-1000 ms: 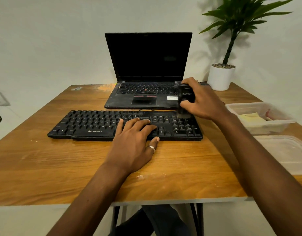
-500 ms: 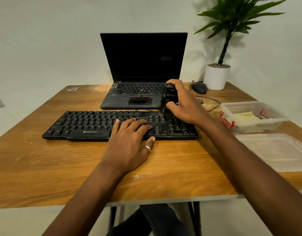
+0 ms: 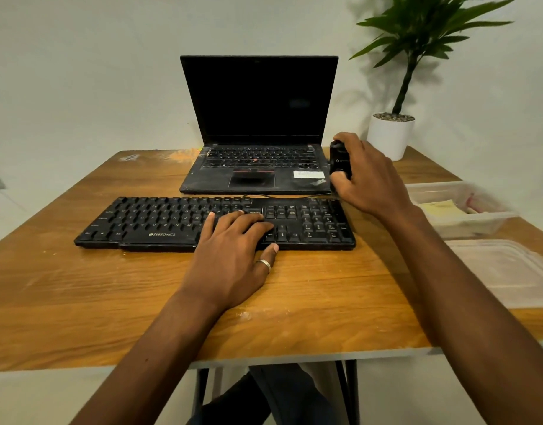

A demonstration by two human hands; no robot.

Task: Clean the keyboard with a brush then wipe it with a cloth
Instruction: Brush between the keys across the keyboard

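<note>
Keyboard [image 3: 160, 222]: black, flat on wooden desk [image 3: 80, 302], long axis running left to right, front edge toward the person; "ZEBRONICS" printed on front lip.
Left hand [image 3: 233, 262]: fingers straight and slightly spread, resting on keys right of centre; ringed thumb at front edge.
Brush [image 3: 340, 162]: black, upright, at keyboard's far right corner; small logo, unreadable.
Right hand [image 3: 371, 179]: fingers curled tight round brush.

Dim warm light, wide-angle edge stretch, right-side blur
</note>
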